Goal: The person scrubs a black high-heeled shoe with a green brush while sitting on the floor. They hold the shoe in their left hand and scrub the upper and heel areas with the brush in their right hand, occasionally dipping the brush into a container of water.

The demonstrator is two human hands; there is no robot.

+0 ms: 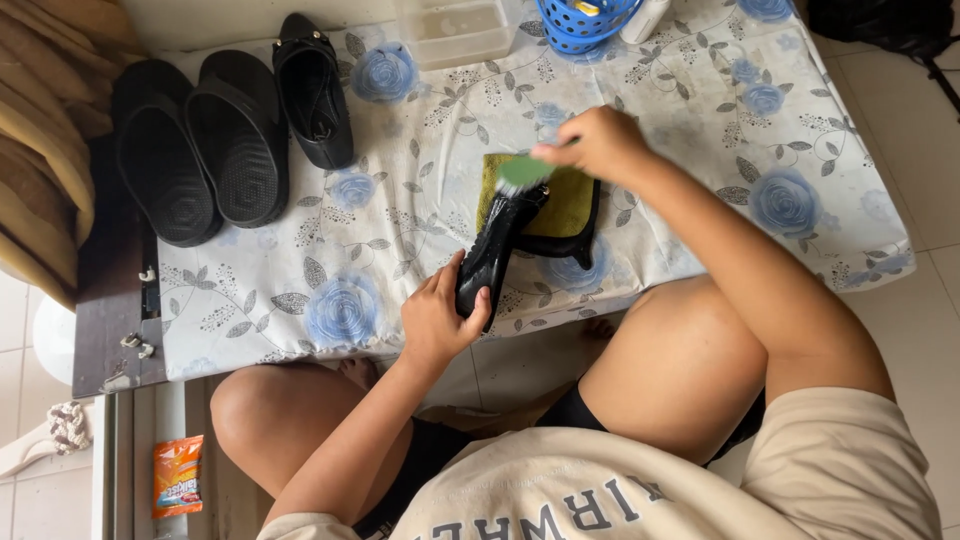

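Brushing a black shoe over the table

My left hand (440,318) keeps a closed grip on the glossy black shoe (492,250), tilted over a yellow cloth (570,200); my right hand (598,142) clamps a green brush (522,174) against its upper end.
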